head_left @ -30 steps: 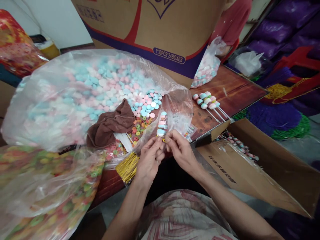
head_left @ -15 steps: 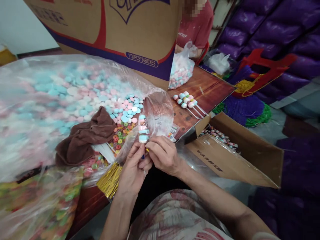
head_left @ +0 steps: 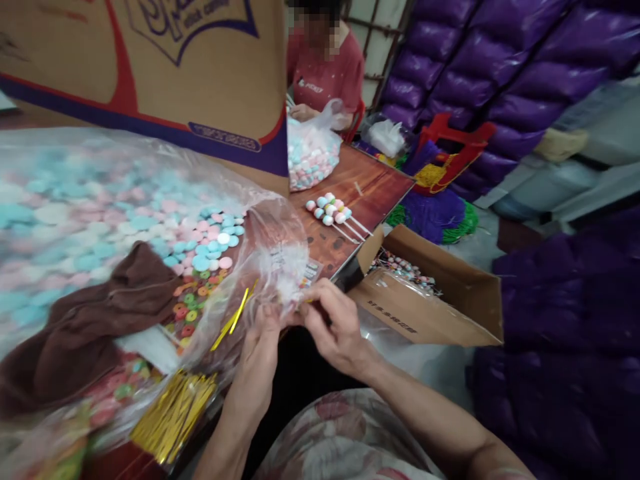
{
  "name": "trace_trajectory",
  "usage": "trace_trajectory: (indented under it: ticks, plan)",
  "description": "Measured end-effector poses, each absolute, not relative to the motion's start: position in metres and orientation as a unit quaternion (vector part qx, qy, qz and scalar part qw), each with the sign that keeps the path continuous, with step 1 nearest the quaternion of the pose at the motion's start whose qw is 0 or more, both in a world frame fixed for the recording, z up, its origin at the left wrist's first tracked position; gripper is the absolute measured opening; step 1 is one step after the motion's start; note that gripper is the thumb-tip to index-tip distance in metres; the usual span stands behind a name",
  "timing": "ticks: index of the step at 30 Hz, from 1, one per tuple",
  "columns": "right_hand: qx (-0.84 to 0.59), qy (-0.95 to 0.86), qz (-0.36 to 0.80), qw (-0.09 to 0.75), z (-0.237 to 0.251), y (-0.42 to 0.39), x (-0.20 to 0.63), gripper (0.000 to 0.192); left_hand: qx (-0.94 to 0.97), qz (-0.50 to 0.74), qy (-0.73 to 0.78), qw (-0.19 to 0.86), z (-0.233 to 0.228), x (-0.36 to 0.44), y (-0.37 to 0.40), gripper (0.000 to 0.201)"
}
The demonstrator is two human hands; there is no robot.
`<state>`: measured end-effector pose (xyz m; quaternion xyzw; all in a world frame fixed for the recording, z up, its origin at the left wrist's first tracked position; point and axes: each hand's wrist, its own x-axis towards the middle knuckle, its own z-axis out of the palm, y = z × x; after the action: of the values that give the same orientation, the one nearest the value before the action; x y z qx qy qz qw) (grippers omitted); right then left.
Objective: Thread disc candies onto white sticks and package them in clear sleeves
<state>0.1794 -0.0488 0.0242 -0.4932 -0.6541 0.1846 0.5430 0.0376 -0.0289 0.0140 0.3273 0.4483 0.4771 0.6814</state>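
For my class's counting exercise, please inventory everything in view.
table: one, brown, centre
carton: one, brown, back
disc candies: many, pastel, left
small candy bag: one, clear, beside carton
cloth: one, brown, left
ring candies: many, multicoloured, beside cloth
twist ties: many, gold, front left
stick candies: several, pastel, table's right
box: one, brown, right
person: one, red shirt, back
stool: one, red, back
sacks: many, purple, right
left hand: one, centre
right hand: one, centre

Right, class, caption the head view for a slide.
Left hand and right hand close together near gold strips, brown cloth, bagged candies.
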Motion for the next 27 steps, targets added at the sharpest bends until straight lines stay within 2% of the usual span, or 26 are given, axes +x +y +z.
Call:
trace_trajectory:
  ticks: [4,7,9,12,15,18,21,24,27]
  plan:
    - [-0.5,-0.616,0.195,0.577,0.021,-0.058,0.186,0.014,0.374,0.396,0.474,0.692,0.01,0.053,-0.027,0.038]
    - [-0.522,-0.504,0.326,0.606,0.013,-0.068,0.193,0.018,0.362,0.413,0.46,0.698,0.008,0.069,-0.026,0.03]
    - [-0.521,-0.434,0.43,0.596,0.005,-0.077,0.197,0.021,0.369,0.444,0.467,0.67,0.004,0.083,-0.027,0.025]
    - [-0.537,-0.367,0.488,0.582,-0.009,-0.089,0.205,0.022,0.469,0.437,0.482,0.597,-0.005,0.105,-0.029,0.02]
    - [-0.563,-0.311,0.466,0.608,-0.02,-0.093,0.23,0.023,0.593,0.409,0.437,0.539,-0.01,0.119,-0.029,0.017]
    - [-0.555,-0.221,0.415,0.686,-0.026,-0.081,0.279,0.024,0.627,0.425,0.428,0.493,-0.013,0.115,-0.021,0.006]
    - [-0.54,-0.204,0.38,0.723,-0.029,-0.06,0.317,0.033,0.62,0.438,0.472,0.448,-0.02,0.094,-0.009,0.019]
    - [-0.609,-0.316,0.307,0.66,-0.028,-0.046,0.308,0.025,0.622,0.442,0.512,0.393,-0.03,0.067,0.004,0.025]
    - [-0.657,-0.525,0.177,0.511,-0.029,-0.034,0.263,0.016,0.633,0.446,0.529,0.346,-0.038,0.048,0.016,0.031]
